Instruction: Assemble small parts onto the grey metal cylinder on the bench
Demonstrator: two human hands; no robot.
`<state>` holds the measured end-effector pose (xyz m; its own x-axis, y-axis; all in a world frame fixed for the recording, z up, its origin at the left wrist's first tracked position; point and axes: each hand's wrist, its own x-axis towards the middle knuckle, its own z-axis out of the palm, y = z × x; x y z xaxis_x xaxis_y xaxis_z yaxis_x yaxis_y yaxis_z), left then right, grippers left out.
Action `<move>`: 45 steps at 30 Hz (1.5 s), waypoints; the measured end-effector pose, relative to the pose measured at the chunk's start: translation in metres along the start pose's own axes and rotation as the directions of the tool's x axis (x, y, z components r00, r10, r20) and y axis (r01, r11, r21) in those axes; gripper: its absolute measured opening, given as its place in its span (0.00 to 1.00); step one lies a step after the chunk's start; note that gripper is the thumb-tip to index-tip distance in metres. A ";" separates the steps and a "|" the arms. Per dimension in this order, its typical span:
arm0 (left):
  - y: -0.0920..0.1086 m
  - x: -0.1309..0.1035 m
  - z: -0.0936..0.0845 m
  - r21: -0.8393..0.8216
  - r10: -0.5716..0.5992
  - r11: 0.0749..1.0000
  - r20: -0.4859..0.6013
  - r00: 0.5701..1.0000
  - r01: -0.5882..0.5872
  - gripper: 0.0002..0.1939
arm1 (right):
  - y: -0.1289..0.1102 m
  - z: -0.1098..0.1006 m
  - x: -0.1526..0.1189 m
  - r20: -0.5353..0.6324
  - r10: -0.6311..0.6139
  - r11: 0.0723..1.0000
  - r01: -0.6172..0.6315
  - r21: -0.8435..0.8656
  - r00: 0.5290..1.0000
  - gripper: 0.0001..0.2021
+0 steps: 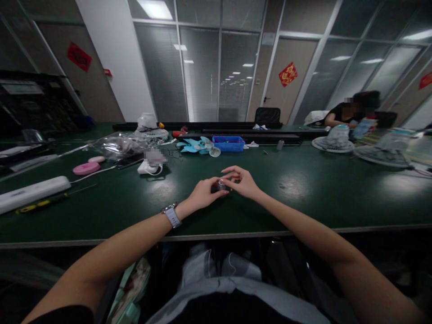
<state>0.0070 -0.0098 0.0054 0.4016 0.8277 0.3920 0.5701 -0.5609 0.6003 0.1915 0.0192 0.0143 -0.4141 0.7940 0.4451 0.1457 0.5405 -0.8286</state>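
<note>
My left hand (pixel 204 192) and my right hand (pixel 241 181) meet over the middle of the dark green table (pixel 303 193). Between their fingertips is a small round dark and silver part (pixel 221 185), resting on or just above the tabletop. Both hands pinch it, the left from the left side, the right from above and the right. A watch with a light strap sits on my left wrist. The part is too small and too covered to make out in detail.
Fan parts lie across the far table: light blue blades (pixel 195 145), a blue tray (pixel 228 143), a white fan body (pixel 150 167), clear bags (pixel 118 145), a pink disc (pixel 86 168), a white bar (pixel 32 192), a yellow-handled screwdriver (pixel 40 203). A seated person (pixel 351 112) works far right among fan grilles (pixel 332 143).
</note>
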 end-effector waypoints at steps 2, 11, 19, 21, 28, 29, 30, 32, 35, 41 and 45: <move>-0.001 0.000 0.000 0.007 0.000 1.000 -0.001 1.000 0.000 0.21 | -0.001 0.000 0.000 -0.016 -0.007 1.000 0.007 -0.017 1.000 0.20; 0.000 0.000 0.000 0.026 -0.005 1.000 -0.008 1.000 0.005 0.22 | -0.002 -0.002 0.003 -0.146 -0.046 0.999 0.041 -0.034 0.988 0.18; -0.001 0.001 0.000 0.115 -0.031 0.993 -0.045 0.998 0.036 0.21 | 0.020 -0.048 0.008 0.065 0.151 0.987 -0.148 -0.058 0.986 0.19; -0.001 0.000 -0.001 0.120 -0.035 0.992 -0.047 0.998 0.040 0.21 | 0.026 -0.053 0.007 0.174 0.194 0.979 -0.178 -0.103 0.965 0.19; -0.001 0.000 -0.001 0.110 -0.040 0.993 -0.044 0.998 0.045 0.21 | 0.038 -0.057 0.010 0.318 0.260 0.964 -0.223 -0.146 0.912 0.27; 0.000 0.000 -0.001 0.106 -0.042 0.993 -0.043 0.998 0.046 0.21 | 0.039 -0.058 0.011 0.320 0.260 0.963 -0.223 -0.149 0.911 0.28; 0.000 0.000 -0.001 0.104 -0.046 0.993 -0.043 0.998 0.050 0.21 | 0.039 -0.059 0.011 0.321 0.259 0.963 -0.221 -0.152 0.911 0.29; 0.000 0.000 -0.001 0.104 -0.056 0.993 -0.041 0.998 0.060 0.21 | 0.040 -0.058 0.011 0.315 0.254 0.965 -0.215 -0.153 0.914 0.28; 0.000 0.000 -0.002 0.108 -0.053 0.993 -0.042 0.998 0.057 0.22 | 0.041 -0.056 0.011 0.286 0.242 0.967 -0.208 -0.145 0.927 0.25; -0.002 0.000 -0.002 0.096 -0.048 0.994 -0.035 0.998 0.051 0.22 | 0.029 -0.040 0.009 0.091 0.121 0.992 -0.117 -0.052 0.988 0.22; -0.003 -0.001 -0.001 0.059 -0.034 0.998 -0.031 0.999 0.036 0.22 | 0.010 -0.023 0.005 -0.021 0.045 0.999 -0.045 0.018 0.999 0.21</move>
<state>0.0044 -0.0084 0.0035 0.3594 0.8465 0.3927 0.6252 -0.5309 0.5721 0.2113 0.0352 0.0164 -0.3884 0.8230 0.4144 0.1476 0.4995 -0.8537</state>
